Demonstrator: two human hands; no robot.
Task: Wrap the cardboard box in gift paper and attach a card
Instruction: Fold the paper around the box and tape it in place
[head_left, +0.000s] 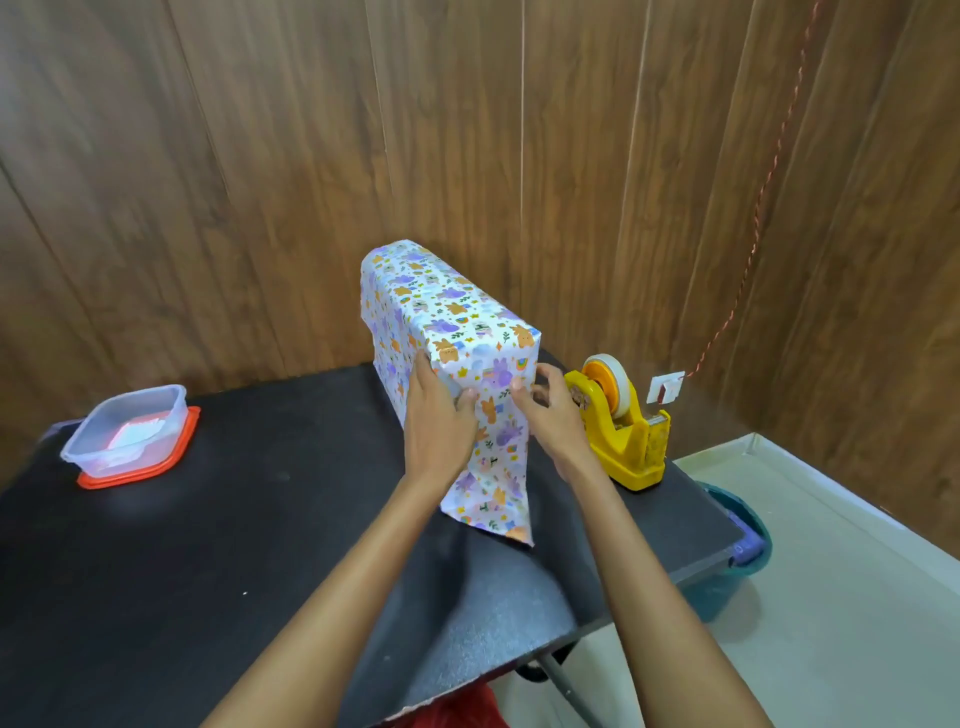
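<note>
On the black table (260, 519), out at your 10 o'clock, sits a clear tub (127, 431) on its orange lid (191, 431). Something white lies inside, maybe the card, but I cannot tell. I think it waits off to the side so it is out of your way. The cardboard box (452, 312) stands on its thin side at your 12 o'clock, one end facing you. The gift paper (493, 483) already covers its top and sides. Your left hand (439, 421) lies with fingers straight on the left corner of that end, pressing the side fold flat. Your right hand (556, 415) pinches the paper at the right corner to crease it in. A long flap hangs down onto the table, not yet folded up. The yellow tape dispenser (618, 436) stands at your 2 o'clock, just beside your right hand, likely so you can grab tape fast.
</note>
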